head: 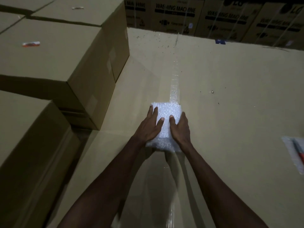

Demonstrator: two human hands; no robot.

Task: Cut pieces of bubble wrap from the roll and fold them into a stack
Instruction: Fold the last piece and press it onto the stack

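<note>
Both hands lie on a folded wad [166, 116] of bubble wrap that sits near the middle of a broad cardboard surface [230, 96], well in from all its edges. The left hand [150, 127] lies flat with fingers spread over the wad's left side, and the right hand [180, 127] lies along its right side, thumb on top and fingers straight down the flank; neither hand curls round anything, so they seem to be pressing and squaring the wad rather than lifting it. That makes sense for springy wrap: layers want to spring open, so flat palms from both sides keep the fold tight and the edges in line. From the wad's far side a thin, clear strip [175, 79] of wrap runs away toward the far edge of the surface, lying flat; it looks like the unfolded remainder, laid out straight so each fold can be taken over evenly. Whether it is cut free of a roll I cannot tell, and no roll is plainly in view. At the right edge lies a piece of wrap [294, 150] with a red-handled tool [298, 149] on it, likely the cutter, parked within reach but clear of the folding. Plain boxes [57, 51] are stacked along the left side, and printed cartons [176, 15] line the far side.
</note>
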